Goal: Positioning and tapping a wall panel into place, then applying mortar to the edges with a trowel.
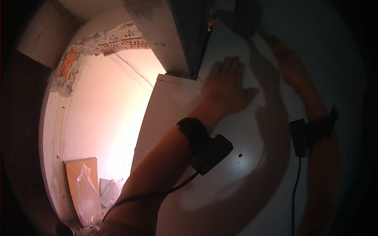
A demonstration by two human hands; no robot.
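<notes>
My left hand (226, 88) lies flat on a large white panel (232, 200), its fingers stretched upward and thumb out to the right. Just above the wrist, the fingertips rest past a thin seam in the white surface. Up at the right, my right hand (289, 63) is closed round the handle of what looks like a mallet (248, 17), with a dark, blocky head near the top edge. Dim light hides its details. Shadows of my right arm and the tool fall across the white surface. A small dark hole (240, 155) shows below my left hand.
Left of the panel is a brightly lit opening with a broken brick edge (118, 41). A wooden board (73, 181) with clear plastic leans inside it. A dark post or beam (187, 35) meets the panel's upper corner. Strapped devices with cables sit on both forearms.
</notes>
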